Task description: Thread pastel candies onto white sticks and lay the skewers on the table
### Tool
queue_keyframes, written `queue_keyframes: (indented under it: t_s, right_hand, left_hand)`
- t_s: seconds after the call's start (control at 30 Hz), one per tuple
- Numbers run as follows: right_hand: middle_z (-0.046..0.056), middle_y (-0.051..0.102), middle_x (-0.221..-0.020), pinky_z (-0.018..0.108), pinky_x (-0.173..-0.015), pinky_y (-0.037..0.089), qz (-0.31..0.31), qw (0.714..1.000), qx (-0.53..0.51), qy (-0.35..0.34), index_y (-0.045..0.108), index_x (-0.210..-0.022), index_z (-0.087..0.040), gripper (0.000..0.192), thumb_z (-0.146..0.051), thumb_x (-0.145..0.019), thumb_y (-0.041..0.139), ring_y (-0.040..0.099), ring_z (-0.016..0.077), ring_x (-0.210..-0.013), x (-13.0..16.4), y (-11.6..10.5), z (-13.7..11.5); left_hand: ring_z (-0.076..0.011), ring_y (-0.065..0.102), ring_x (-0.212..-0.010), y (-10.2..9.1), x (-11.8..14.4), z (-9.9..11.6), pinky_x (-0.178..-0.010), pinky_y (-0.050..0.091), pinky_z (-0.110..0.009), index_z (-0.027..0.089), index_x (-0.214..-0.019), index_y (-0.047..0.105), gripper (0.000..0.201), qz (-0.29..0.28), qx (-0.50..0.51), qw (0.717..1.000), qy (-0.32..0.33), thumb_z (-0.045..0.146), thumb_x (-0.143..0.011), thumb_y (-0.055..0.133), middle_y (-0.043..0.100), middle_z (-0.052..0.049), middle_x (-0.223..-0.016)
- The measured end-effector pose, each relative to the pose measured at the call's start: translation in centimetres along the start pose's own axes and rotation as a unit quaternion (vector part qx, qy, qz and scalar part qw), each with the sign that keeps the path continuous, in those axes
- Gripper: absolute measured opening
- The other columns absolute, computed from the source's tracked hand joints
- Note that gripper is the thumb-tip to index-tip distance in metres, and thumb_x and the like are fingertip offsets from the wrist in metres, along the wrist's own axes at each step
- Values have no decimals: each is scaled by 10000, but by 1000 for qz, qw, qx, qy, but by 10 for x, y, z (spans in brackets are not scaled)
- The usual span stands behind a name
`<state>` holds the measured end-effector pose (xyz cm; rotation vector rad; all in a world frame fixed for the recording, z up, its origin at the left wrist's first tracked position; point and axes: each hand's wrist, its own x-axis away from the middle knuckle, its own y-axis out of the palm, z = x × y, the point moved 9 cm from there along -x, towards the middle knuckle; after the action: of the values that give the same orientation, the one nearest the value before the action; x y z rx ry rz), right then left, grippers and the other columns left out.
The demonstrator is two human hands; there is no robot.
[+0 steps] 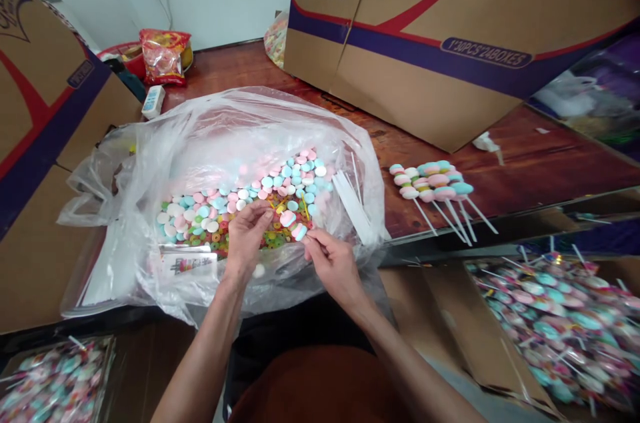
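My right hand [336, 269] pinches the lower end of a candy skewer [293, 225], a short row of pink, white and blue pieces. Just left of the skewer's top, my left hand [249, 235] has its thumb and fingers pressed together. What lies between them I cannot make out. Beneath both hands, a clear plastic bag [225, 116] lies spread over a tray, with loose pastel candies [227, 203] and small coloured gummy rings [274, 239]. White sticks [353, 206] rest at the right side of the bag.
Several finished candy skewers [435, 181] lie on the wooden table [525, 163] to the right. Large cardboard boxes [400, 56] stand behind and at the left. Below the table edge, an open box [555, 316] holds wrapped skewers; more wrapped candy [55, 383] sits lower left.
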<state>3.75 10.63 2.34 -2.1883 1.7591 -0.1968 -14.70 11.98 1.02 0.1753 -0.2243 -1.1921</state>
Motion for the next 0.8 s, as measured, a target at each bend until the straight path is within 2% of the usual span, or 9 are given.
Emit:
queue_keyframes:
  t_s: [0.2, 0.37, 0.5, 0.53, 0.6, 0.73, 0.77, 0.8]
  right_hand:
    - [-40, 491, -580, 226, -547, 341, -6, 1000, -3, 14, 522, -657, -195, 328, -323, -957, 490, 434, 99, -528, 2, -1, 4]
    - [-27, 508, -595, 226, -519, 363, 8, 998, -62, 33, 549, -678, -198, 319, -375, -942, 520, 448, 109, -530, 3, -6, -1]
    - [-11, 530, -608, 235, -469, 358, 32, 996, -69, 46, 619, -731, -202, 296, -425, -919, 575, 439, 118, -507, 4, -12, 10]
    - [-6, 540, -609, 235, -460, 364, 33, 996, -74, 45, 620, -722, -204, 299, -435, -910, 592, 450, 120, -505, 4, -11, 16]
    - [1, 557, -611, 234, -478, 405, 36, 995, -86, 42, 637, -739, -212, 282, -444, -896, 617, 486, 130, -519, 1, -9, 26]
    - [1, 561, -589, 232, -513, 459, 45, 996, -75, 29, 667, -743, -224, 263, -455, -868, 645, 523, 139, -524, -4, -6, 32]
    - [0, 560, -579, 230, -507, 459, 48, 997, -64, 22, 671, -728, -226, 265, -456, -857, 651, 519, 137, -513, -5, -6, 30]
    - [-1, 562, -571, 229, -501, 460, 54, 997, -55, 15, 677, -718, -227, 262, -456, -845, 658, 517, 136, -504, -5, -7, 28]
  left_hand:
    - [-132, 679, -793, -8, -1, 5, -800, 530, -267, 171, -929, 735, 306, 20, -7, 1000, 18, 275, -661, 839, 743, -28, -860]
    - [-165, 689, -845, -10, 2, 6, -839, 541, -311, 184, -938, 737, 248, 29, -54, 998, 31, 259, -705, 778, 753, -38, -905]
    - [-186, 692, -867, -26, 16, 30, -826, 551, -319, 200, -933, 747, 186, 37, -108, 991, 67, 285, -768, 743, 754, -48, -939]
    - [-191, 692, -887, -34, 21, 43, -830, 552, -321, 210, -965, 748, 191, 48, -131, 987, 85, 291, -793, 734, 753, -50, -973]
    - [-195, 693, -901, -61, 32, 81, -835, 553, -321, 233, -992, 752, 179, 105, -192, 965, 141, 297, -828, 718, 753, -44, -986]
    - [-175, 690, -861, -138, 47, 175, -866, 541, -315, 234, -982, 748, 159, 287, -279, 867, 297, 284, -836, 709, 749, -25, -938]
    - [-168, 686, -830, -159, 41, 191, -842, 545, -310, 220, -986, 743, 171, 321, -288, 845, 316, 288, -836, 700, 744, -26, -920]
    - [-167, 686, -829, -180, 28, 201, -826, 547, -304, 202, -992, 738, 186, 337, -298, 836, 315, 286, -833, 692, 744, -34, -916]
